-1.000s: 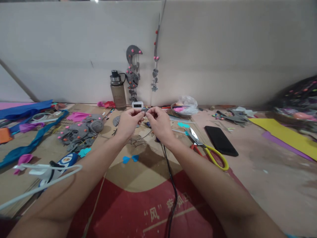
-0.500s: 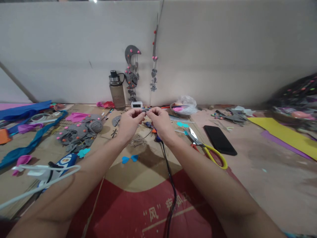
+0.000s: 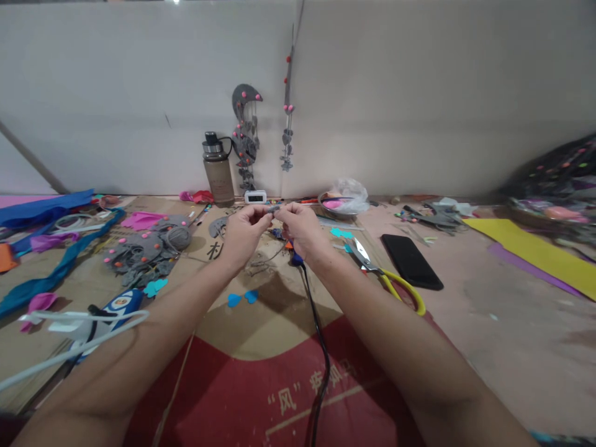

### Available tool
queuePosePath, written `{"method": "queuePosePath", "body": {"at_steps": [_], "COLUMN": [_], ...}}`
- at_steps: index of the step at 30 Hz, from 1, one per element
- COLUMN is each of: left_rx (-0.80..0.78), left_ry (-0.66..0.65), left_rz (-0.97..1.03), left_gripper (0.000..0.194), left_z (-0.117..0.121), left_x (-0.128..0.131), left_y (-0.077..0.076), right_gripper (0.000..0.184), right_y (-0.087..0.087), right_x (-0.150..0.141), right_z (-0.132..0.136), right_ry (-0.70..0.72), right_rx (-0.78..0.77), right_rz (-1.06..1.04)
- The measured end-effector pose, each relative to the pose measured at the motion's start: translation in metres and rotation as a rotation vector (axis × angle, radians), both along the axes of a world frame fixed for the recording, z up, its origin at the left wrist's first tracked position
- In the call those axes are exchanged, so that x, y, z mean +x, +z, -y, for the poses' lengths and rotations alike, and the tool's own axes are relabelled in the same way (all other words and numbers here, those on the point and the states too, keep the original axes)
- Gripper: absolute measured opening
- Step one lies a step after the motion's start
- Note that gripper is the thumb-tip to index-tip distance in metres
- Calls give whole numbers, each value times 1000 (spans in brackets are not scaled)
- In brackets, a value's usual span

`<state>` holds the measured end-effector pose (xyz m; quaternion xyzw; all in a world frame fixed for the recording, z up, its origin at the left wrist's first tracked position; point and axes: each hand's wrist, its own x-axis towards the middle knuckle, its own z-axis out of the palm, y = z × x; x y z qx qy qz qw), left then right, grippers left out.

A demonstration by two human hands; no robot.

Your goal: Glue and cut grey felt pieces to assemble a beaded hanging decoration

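My left hand [image 3: 249, 230] and my right hand [image 3: 302, 231] meet over the middle of the cardboard sheet [image 3: 267, 338]. Both pinch a small grey felt piece [image 3: 273, 210] between thumb and fingers; its shape is mostly covered by the fingertips. Beneath my right hand lies a blue tool [image 3: 296, 259] with an orange part and a black cord [image 3: 321, 341], partly hidden. Two blue paper hearts [image 3: 234, 300] rest on the cardboard below my hands. To the right of my right wrist are scissors [image 3: 403, 290] with yellow handles.
A black phone [image 3: 412, 261] lies right of the scissors. At the back stand a bottle [image 3: 218, 180] and a small white clock [image 3: 255, 197]. Grey moon hangings [image 3: 245, 124] are on the wall. Left are grey felt pieces with pompoms [image 3: 144, 248] and a white cable [image 3: 69, 359].
The whole view has shifted very slightly. My hands keep the same pinch on the grey felt piece, with the right fingers slightly repositioned.
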<state>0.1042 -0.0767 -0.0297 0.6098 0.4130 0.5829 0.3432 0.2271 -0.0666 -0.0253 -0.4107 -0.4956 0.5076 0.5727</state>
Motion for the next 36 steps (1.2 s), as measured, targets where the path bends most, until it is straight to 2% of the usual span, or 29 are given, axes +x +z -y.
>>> {"method": "queuePosePath", "body": {"at_steps": [5,10,20,27,32,36], "left_rx": [-76,-135,-109,-69,-1,-68], "left_ry": [-85,-135,-125,-94,-57,-80], "left_rz": [194,338,325,280,179,202], "left_gripper": [13,11,9,13,14,16], "left_z": [-3,-4,-2,-3,-2,-2], "left_x": [3,5,7,8,5,4], "left_y": [-3,-2,0,-4,-6,-6], "right_gripper": [13,13,19,19,18,20], "right_y": [-6,-8,-4,-5,-6,-8], "right_x": [0,-2,-3,-3,-3,-3], "right_z": [-2,-2,1,-1,-1,-2], "right_ry": [-107,-89,-41,-61,-71,-33], "right_rx": [165,181,137,149,167,123], "right_rz": [212,195,102,120,131,87]}}
